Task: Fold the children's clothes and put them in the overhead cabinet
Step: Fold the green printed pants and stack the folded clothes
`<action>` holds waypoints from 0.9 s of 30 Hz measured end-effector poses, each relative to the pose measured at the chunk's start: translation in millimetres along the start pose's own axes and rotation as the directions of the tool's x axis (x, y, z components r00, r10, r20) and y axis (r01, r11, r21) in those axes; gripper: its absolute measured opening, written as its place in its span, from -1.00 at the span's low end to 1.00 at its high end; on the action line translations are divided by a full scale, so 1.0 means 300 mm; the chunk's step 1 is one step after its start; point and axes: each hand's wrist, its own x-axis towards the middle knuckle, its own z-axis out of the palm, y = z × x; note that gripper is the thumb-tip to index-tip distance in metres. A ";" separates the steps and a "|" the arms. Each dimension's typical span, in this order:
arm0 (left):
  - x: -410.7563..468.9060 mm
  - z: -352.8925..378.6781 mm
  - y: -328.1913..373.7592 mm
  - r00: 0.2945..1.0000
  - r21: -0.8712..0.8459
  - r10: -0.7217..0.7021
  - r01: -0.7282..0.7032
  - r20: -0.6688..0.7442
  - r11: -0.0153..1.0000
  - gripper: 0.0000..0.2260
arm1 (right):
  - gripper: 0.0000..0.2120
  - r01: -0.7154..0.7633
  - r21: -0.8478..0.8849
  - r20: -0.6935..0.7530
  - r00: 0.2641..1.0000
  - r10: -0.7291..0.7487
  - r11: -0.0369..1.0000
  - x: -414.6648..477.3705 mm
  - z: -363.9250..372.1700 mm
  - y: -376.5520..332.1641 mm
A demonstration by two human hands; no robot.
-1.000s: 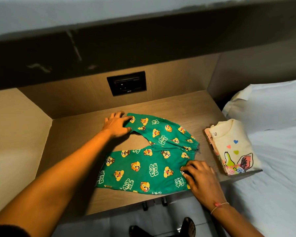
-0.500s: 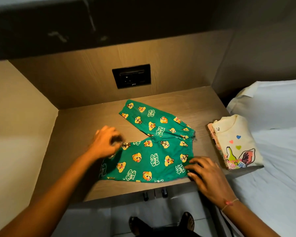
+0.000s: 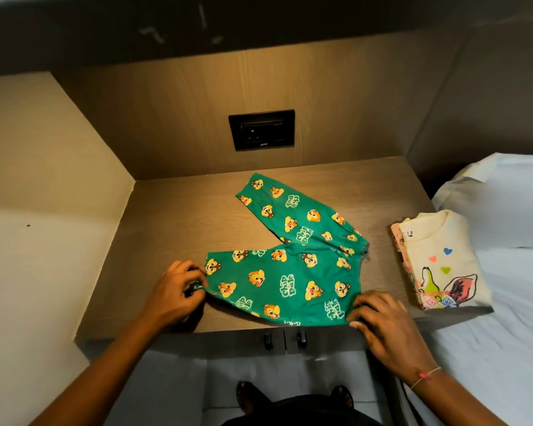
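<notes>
Head view: green chipmunk-print pants [image 3: 293, 265] lie spread in a V on the wooden countertop [image 3: 166, 222], one leg angled far, the other pointing left along the near edge. Left hand [image 3: 179, 290] pinches the near leg's cuff, fingers closed on the fabric. Right hand [image 3: 385, 324] grips the waistband's near corner. Folded cream shirt [image 3: 437, 259] sits at the right end, beside the white bed [image 3: 511, 302].

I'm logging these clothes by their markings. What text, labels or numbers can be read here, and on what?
"Chip Dale": printed repeatedly on the green cartoon-print children's trousers.
Neck label of the folded cream children's top: too small to read.
Black wall socket plate: marking too blurred to read.
</notes>
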 end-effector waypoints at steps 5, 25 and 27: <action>0.093 -0.074 0.100 0.981 -0.672 -0.193 0.125 -0.026 0.730 -0.93 | -0.94 -0.142 0.372 0.120 0.987 0.104 0.917 0.043 -0.114 -0.016; 0.752 0.015 0.425 0.987 -0.017 -0.093 0.091 -0.128 0.996 -0.54 | -0.81 -0.574 0.048 -0.172 0.802 0.572 0.818 0.185 -0.099 -0.038; 0.652 0.062 0.433 0.973 0.083 -0.004 0.024 -0.229 0.996 -0.54 | -0.78 -0.482 0.021 -0.185 0.859 0.477 0.876 0.187 -0.092 -0.034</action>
